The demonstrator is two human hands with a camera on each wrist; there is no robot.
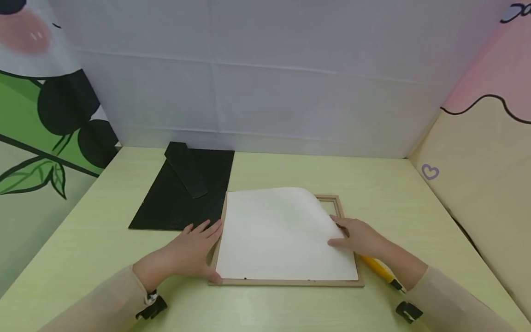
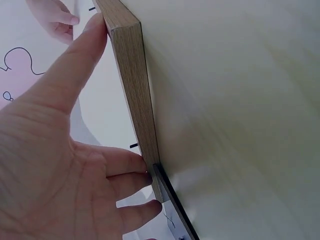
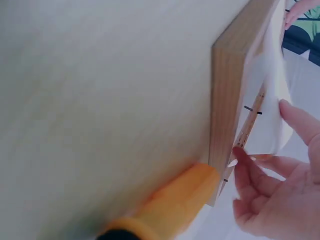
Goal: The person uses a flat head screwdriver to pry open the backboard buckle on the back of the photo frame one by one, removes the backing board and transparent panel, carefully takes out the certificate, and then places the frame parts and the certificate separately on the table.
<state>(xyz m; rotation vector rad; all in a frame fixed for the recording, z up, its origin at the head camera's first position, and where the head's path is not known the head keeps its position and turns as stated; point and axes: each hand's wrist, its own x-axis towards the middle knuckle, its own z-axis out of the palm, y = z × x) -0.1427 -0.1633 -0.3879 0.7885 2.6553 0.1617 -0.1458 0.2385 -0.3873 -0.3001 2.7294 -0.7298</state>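
Observation:
A wooden picture frame (image 1: 286, 282) lies flat on the table with a white sheet (image 1: 282, 240) over most of it. The sheet's far right corner curls up, baring the frame's inner edge there. My left hand (image 1: 186, 253) rests against the frame's left side, its thumb at the near corner and its fingers fairly straight. At the right edge, my right hand (image 1: 358, 236) pinches the sheet, thumb on top and fingers beneath. In the right wrist view the sheet (image 3: 275, 125) stands lifted off the frame's wooden side (image 3: 227, 100). Small dark tabs show along the frame's inner edge.
A black backing board (image 1: 166, 207) with a folding stand (image 1: 186, 170) lies behind and left of the frame. Beside the frame's right side, partly under my right forearm, is a yellow-handled tool (image 1: 377, 269). A pale wall (image 1: 265, 92) closes off the table's back.

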